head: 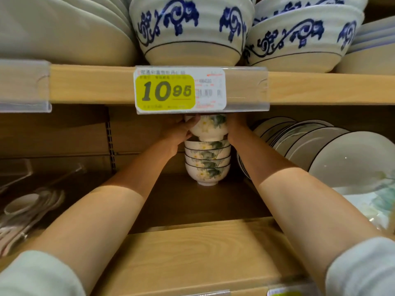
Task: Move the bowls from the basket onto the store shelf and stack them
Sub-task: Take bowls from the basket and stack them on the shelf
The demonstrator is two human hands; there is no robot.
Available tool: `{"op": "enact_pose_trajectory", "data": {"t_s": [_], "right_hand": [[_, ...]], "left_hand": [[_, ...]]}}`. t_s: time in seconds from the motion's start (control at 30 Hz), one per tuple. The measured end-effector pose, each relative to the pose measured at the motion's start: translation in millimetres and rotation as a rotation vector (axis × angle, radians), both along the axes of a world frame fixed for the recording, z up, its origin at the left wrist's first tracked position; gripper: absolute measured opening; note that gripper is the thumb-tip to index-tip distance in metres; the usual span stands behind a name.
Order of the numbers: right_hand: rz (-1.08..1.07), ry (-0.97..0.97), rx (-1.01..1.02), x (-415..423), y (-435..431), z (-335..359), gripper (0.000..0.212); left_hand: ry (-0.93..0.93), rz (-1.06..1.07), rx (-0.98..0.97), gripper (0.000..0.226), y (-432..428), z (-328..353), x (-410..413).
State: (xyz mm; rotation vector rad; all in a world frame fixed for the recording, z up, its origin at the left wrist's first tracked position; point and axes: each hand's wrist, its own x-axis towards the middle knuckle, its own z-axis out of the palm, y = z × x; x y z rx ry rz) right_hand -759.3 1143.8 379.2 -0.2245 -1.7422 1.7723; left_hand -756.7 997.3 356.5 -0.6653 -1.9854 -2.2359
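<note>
A white bowl with yellow flowers and green leaves (pixel 208 128) hangs just above a stack of several matching bowls (pixel 207 163) deep on the wooden shelf (pixel 192 242). My left hand (pixel 179 135) grips its left side, thumb curled over the wall. My right hand (pixel 234 130) holds its right side; the fingers are hidden behind the bowl. The bowl's rim is hidden behind the price label (pixel 180 90). No basket is in view.
Large blue-patterned bowls (pixel 192 28) fill the upper shelf, whose board sits close over the held bowl. Dark-rimmed white plates (pixel 320 152) lean in a row at the right. White ceramic spoons (pixel 30 204) lie at the left.
</note>
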Motion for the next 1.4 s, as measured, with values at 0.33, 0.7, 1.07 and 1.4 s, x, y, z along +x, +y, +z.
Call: {"op": "enact_pose_trajectory", "data": {"t_s": [0.33, 0.7, 1.07, 1.4], "right_hand": [[-0.077, -0.033, -0.09, -19.4, 0.4, -28.8, 0.045], [-0.111, -0.046, -0.087, -37.7, 2.4, -48.4, 0.05], [-0.101, 0.002, -0.05, -37.1, 1.7, -72.9, 0.065], [-0.15, 0.003, 0.008, -38.6, -2.3, -81.8, 0.065]], "left_hand": [[0.013, 0.014, -0.119, 0.044, 5.7, -35.4, -31.8], [0.083, 0.101, -0.151, 0.038, 17.2, -58.7, -56.8], [-0.109, 0.1, 0.077, 0.075, 50.5, -67.1, -58.6], [-0.134, 0.244, 0.106, 0.072, 58.9, -74.6, -59.3]]}}
